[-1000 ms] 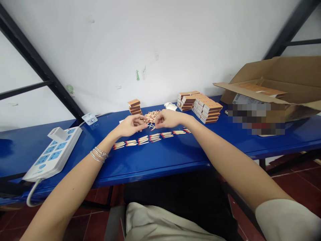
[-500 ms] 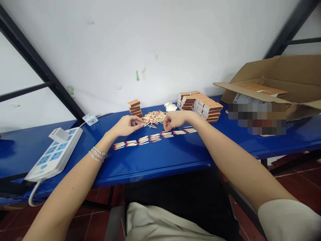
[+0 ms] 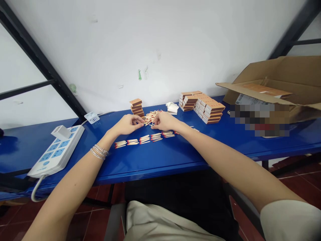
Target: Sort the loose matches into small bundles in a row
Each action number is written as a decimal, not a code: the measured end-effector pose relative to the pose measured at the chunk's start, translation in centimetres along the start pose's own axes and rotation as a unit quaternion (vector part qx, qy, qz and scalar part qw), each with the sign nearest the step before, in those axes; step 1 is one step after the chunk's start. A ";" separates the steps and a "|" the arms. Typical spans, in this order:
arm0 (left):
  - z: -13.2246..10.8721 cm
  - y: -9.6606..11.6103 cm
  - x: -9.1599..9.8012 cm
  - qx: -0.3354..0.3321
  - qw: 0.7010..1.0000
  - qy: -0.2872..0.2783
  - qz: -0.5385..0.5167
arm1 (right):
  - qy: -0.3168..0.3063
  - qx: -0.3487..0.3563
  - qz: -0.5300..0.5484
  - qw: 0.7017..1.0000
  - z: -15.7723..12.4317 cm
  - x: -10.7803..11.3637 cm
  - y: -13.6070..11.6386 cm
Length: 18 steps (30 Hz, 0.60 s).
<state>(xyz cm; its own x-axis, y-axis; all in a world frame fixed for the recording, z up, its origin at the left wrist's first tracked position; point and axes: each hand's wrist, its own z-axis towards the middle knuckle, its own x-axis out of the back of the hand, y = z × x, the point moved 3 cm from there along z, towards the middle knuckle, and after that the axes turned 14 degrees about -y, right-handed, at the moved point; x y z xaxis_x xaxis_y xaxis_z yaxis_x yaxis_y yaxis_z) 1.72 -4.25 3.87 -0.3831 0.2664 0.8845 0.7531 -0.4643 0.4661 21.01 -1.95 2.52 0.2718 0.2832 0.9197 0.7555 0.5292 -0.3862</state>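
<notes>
A loose pile of red-tipped matches (image 3: pixel 150 117) lies on the blue table, with both hands at it. At its left edge, my left hand (image 3: pixel 129 124) has thumb and fingers drawn together on matches. My right hand (image 3: pixel 164 121) reaches in from the right, its fingers pinched at the pile's front; what exactly is between these fingertips is hidden. In front runs a row of small match bundles, among them one bundle at the left end (image 3: pixel 120 144) and one in the middle (image 3: pixel 155 137). My right wrist and forearm partly cover the row's right end.
Behind the pile stand a short stack of matchboxes (image 3: pixel 136 107) and a white tray-like piece (image 3: pixel 172 107). More stacked matchboxes (image 3: pixel 209 107) stand to the right, beside an open cardboard box (image 3: pixel 273 75). A power strip (image 3: pixel 59 150) lies at the left.
My right hand has moved left and slightly back, from above the row of bundles to the match pile. My left hand has stayed at the pile's left edge.
</notes>
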 end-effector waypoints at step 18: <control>0.0 0.4 0.1 0.002 1.000 -0.006 0.017 | 0.085 -0.001 0.040 0.996 -0.1 1.7 1.7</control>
<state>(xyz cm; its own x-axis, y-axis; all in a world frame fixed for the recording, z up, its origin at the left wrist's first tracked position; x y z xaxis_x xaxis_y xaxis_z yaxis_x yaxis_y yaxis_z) 1.94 -4.43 4.13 -0.3513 0.2606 0.8993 0.7672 -0.4704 0.4360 22.81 -0.64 3.46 0.4289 0.1850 0.8842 0.7278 0.5090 -0.4596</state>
